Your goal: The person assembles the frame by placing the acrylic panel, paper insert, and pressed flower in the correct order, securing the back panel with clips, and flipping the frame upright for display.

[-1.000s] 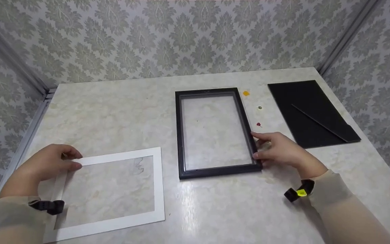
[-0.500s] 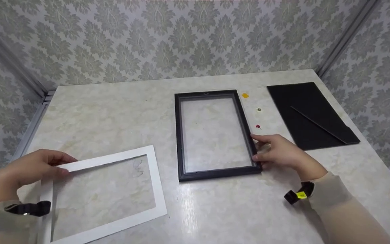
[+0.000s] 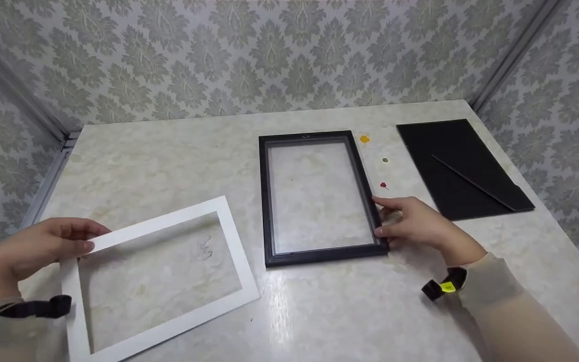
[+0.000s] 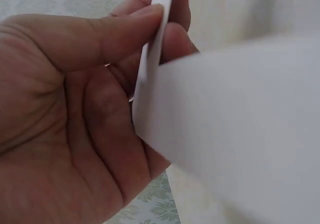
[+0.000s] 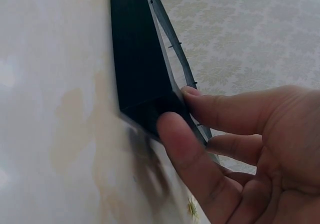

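My left hand [image 3: 48,249] pinches a white picture mat [image 3: 169,332] by its far left corner, thumb on one face and fingers behind. The mat is tilted, with a shadow on the table below it; the left wrist view shows its white board [image 4: 240,114] close up. My right hand [image 3: 415,221] grips the lower right side of a black picture frame [image 3: 327,255] that lies on the table. In the right wrist view the thumb and index fingertips are at the corner of the frame [image 5: 140,53]. Through the mat opening shows a thin dark squiggle [image 3: 205,247].
Beside the frame lie small flower-like pieces: yellow [image 3: 364,139], pale [image 3: 385,160] and red [image 3: 383,185]. A black backing board [image 3: 450,146] with an easel leg lies at the right. Patterned walls [image 3: 289,55] enclose the table's back and sides.
My left hand has shifted left and raised the mat off the table, turning it so its far right corner now points further away. The right hand and the black frame stay put.
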Motion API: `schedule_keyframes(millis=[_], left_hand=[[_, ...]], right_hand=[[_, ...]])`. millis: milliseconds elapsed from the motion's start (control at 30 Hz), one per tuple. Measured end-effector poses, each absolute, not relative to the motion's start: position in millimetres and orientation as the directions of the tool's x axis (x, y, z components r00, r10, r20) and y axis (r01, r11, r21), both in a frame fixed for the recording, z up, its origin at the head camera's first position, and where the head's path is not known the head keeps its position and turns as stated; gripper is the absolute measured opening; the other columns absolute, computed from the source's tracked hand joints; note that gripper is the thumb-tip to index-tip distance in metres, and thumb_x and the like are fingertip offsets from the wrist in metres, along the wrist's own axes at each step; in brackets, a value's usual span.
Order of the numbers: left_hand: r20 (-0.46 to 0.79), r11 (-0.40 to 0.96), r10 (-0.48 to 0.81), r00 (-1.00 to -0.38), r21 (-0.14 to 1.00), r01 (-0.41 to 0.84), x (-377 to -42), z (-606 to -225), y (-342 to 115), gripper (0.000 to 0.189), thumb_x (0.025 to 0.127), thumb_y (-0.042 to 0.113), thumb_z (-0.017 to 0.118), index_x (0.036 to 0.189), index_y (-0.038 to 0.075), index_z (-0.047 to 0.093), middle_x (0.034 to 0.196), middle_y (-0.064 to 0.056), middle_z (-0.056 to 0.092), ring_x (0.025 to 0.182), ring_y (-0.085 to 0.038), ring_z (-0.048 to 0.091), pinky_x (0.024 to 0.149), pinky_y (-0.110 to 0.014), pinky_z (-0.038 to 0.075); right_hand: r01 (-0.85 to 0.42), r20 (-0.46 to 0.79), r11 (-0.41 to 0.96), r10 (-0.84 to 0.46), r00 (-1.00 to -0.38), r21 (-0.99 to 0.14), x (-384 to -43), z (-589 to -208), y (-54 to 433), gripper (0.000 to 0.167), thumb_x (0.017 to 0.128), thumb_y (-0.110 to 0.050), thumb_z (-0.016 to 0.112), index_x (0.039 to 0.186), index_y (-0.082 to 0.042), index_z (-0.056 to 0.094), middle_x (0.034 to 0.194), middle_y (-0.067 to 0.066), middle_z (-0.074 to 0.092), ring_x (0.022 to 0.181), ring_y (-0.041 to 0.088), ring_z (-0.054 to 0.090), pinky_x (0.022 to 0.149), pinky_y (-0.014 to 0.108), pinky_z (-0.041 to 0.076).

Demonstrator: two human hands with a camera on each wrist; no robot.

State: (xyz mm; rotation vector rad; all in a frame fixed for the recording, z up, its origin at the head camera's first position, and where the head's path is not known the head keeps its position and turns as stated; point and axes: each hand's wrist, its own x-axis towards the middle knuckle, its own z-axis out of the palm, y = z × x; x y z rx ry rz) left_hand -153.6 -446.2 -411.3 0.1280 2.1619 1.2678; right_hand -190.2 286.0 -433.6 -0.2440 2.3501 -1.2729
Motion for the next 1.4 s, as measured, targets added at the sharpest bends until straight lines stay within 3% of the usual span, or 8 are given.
schedule_keyframes(millis=[133,433,633,767,1133,1400], left_hand=[[-0.445,0.477,0.399,-0.801,0.847,-0.233,-155.3,-413.3,-448.8,0.044,0.115,0.003,0.059,0.135,0.038,0.077,0.117,0.014,0.080,0.096,-0.008,0.074,0.077,-0.029,0.066],[-0.395,0.380,0.414,-0.820,0.894,-0.239,-155.2,-414.6,-447.8,0.048,0.116,0.000,0.056,0.138,0.037,0.077,0.117,0.013,0.081,0.093,-0.011,0.076,0.077,-0.032,0.068],[-0.226,0.043,0.446,-0.866,0.972,-0.231,-157.8,-422.7,-423.3,0.051,0.114,-0.011,0.049,0.137,0.023,0.080,0.108,0.004,0.082,0.093,-0.010,0.079,0.074,-0.028,0.068],[-0.153,-0.122,0.380,-0.912,0.969,-0.214,-162.7,-430.0,-390.3,0.049,0.112,-0.013,0.050,0.135,0.018,0.081,0.111,0.000,0.083,0.092,-0.014,0.082,0.075,-0.027,0.069],[-0.231,-0.189,0.176,-0.957,0.946,-0.263,-174.4,-417.7,-289.7,0.033,0.110,-0.004,0.065,0.128,0.020,0.078,0.114,0.002,0.077,0.093,-0.010,0.076,0.079,-0.027,0.068],[-0.219,-0.220,0.165,-0.962,0.942,-0.252,-177.3,-399.7,-227.4,0.032,0.111,0.000,0.065,0.141,0.012,0.063,0.118,0.004,0.074,0.097,-0.011,0.075,0.083,-0.029,0.067]], right_hand=[[0.059,-0.306,0.555,-0.364,-0.880,-0.830,-188.8,-435.9,286.4,0.088,0.098,-0.004,0.086,0.173,0.000,0.040,0.139,0.030,0.066,0.074,0.010,0.073,0.068,0.028,0.069],[0.064,-0.307,0.553,-0.359,-0.881,-0.831,-188.2,-438.0,287.3,0.087,0.098,-0.003,0.086,0.173,0.000,0.041,0.140,0.031,0.065,0.075,0.011,0.074,0.069,0.030,0.070],[0.067,-0.315,0.572,-0.345,-0.884,-0.817,-191.4,-433.8,288.5,0.088,0.097,-0.004,0.086,0.173,-0.002,0.042,0.139,0.030,0.064,0.075,0.012,0.074,0.070,0.030,0.070],[0.062,-0.309,0.575,-0.343,-0.887,-0.816,-192.3,-432.6,289.0,0.088,0.097,-0.003,0.087,0.172,-0.003,0.043,0.139,0.030,0.065,0.076,0.012,0.074,0.069,0.029,0.070],[0.051,-0.295,0.548,-0.368,-0.882,-0.835,-189.3,-437.3,285.8,0.088,0.097,-0.003,0.086,0.172,0.001,0.040,0.138,0.030,0.066,0.075,0.010,0.074,0.069,0.029,0.070],[0.053,-0.301,0.564,-0.358,-0.884,-0.824,-192.8,-434.3,286.7,0.088,0.097,-0.003,0.087,0.173,-0.001,0.041,0.137,0.030,0.067,0.076,0.011,0.075,0.070,0.029,0.070]])
